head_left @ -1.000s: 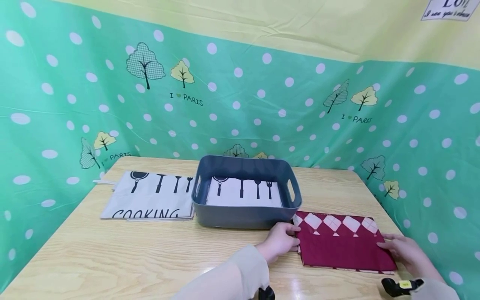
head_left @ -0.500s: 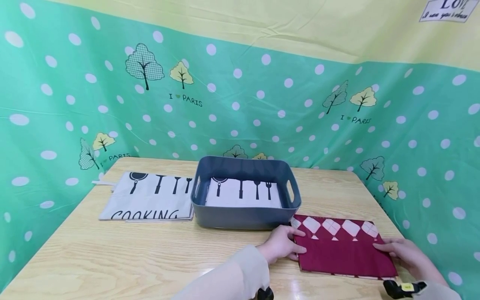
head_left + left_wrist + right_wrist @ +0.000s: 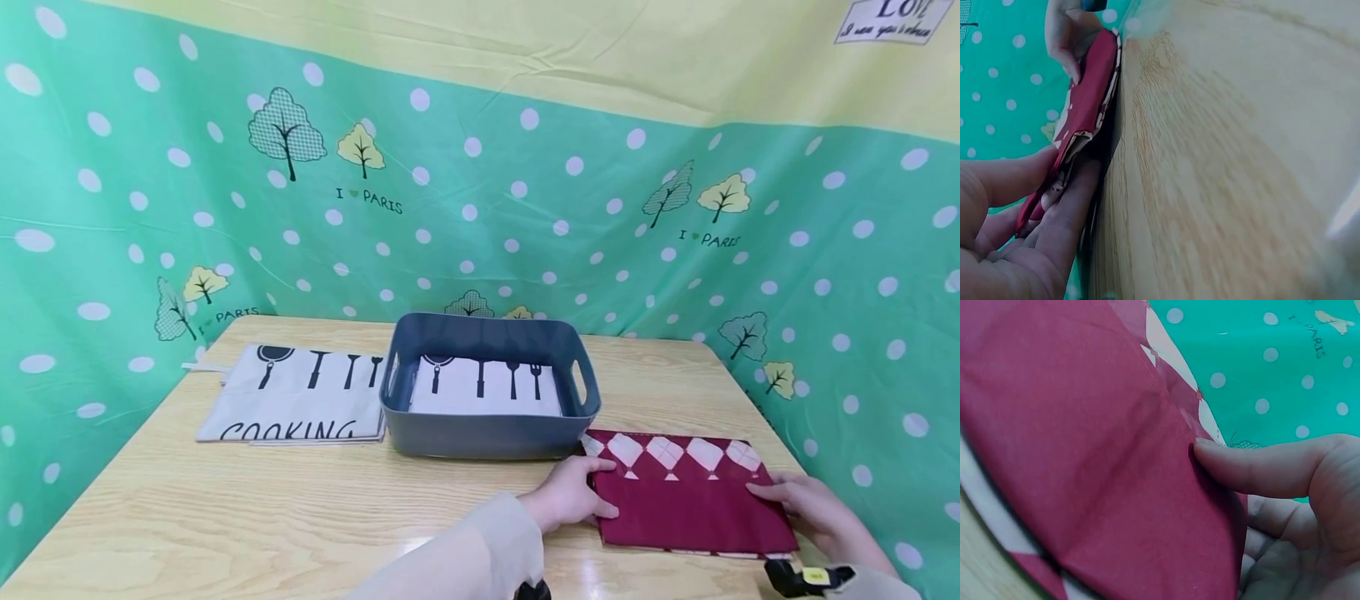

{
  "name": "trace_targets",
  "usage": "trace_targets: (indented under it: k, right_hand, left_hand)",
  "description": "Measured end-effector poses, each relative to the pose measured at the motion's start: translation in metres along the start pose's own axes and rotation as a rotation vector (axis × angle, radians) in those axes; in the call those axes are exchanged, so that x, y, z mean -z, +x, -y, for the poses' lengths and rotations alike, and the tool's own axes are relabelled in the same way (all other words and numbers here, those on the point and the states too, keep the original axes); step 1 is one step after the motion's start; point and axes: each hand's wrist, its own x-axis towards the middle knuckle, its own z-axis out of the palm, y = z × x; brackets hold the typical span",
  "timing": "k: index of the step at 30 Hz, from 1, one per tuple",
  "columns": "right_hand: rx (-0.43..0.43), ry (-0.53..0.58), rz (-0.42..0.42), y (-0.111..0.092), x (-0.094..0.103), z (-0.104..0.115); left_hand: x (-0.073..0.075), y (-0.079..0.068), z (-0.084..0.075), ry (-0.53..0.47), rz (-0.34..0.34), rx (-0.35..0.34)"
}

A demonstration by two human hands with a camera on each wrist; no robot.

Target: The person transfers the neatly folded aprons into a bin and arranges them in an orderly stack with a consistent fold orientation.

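Note:
A folded dark red cloth [image 3: 690, 508] with a row of white diamonds lies at the table's right front. My left hand [image 3: 573, 493] pinches its left edge, and in the left wrist view the thumb [image 3: 1019, 178] is on top with fingers underneath. At the opposite edge my right hand [image 3: 813, 510] pinches the cloth, its thumb [image 3: 1254, 465] on the upper face and the other fingers partly hidden below. In the left wrist view, a dark shadowed gap shows between the cloth [image 3: 1094, 87] and the wood.
Just behind the left hand stands a grey-blue plastic basket [image 3: 480, 435] with side handle holes. Inside lies a folded white cloth [image 3: 487, 402] printed with utensils. Left of the basket, another folded white cloth [image 3: 300, 400] reads "COOKING". A polka-dot curtain [image 3: 420, 225] hangs around the wooden table [image 3: 300, 517].
The red cloth has shifted slightly towards me. My left hand has moved a little right, farther over the cloth's edge. The right hand keeps its grip.

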Motion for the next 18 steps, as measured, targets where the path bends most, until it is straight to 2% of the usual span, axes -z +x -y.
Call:
trace_targets:
  k: [6,18]
  right_hand:
    - [0.005,0.083,-0.007,-0.001,0.002,-0.002]
    - [0.040,0.133,0.054,-0.004,0.010,-0.001]
  left_hand:
    - [-0.002,-0.001,-0.006,0.166,-0.064,-0.061]
    - [-0.005,-0.006,-0.018,0.233,-0.113,-0.080]
